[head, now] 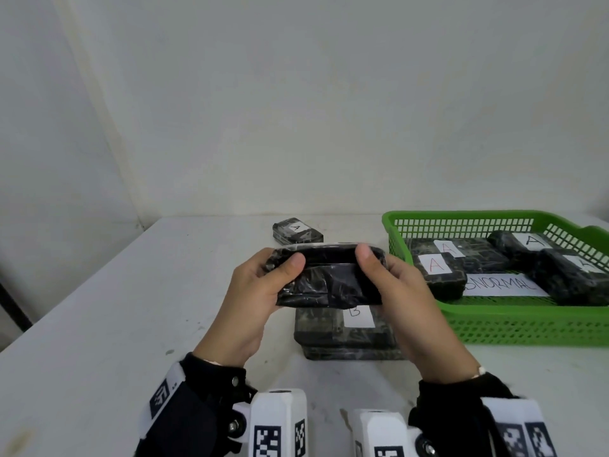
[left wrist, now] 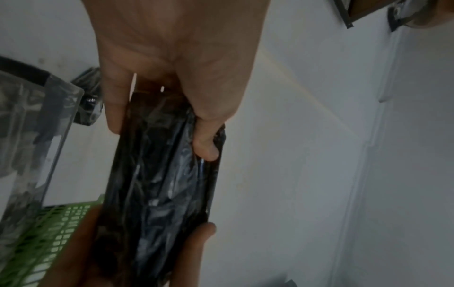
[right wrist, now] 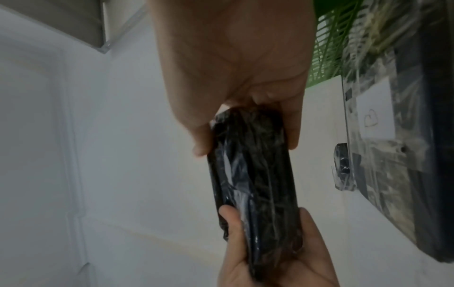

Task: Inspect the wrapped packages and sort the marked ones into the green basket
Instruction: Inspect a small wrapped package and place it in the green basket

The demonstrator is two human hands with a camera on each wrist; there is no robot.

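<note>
1. Above the table [head: 99,308], both hands hold one package [head: 329,278] by its ends: left hand [head: 260,291] and right hand [head: 405,291], fingers wrapped round it.
2. Film-wrapped, probably slick and light; end grips suit it.
3. Basket [head: 494,324] lies right.

"A" on far package [head: 297,230]; basket packages [head: 436,266]; "B" on stack [head: 357,316]; basket sheet [head: 504,285] "NORMAL".

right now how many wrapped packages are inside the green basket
4 show in the green basket: a front-left package labelled A, a back-left package behind it, a back-right package, and a front-right package. More may be hidden beneath.
</note>
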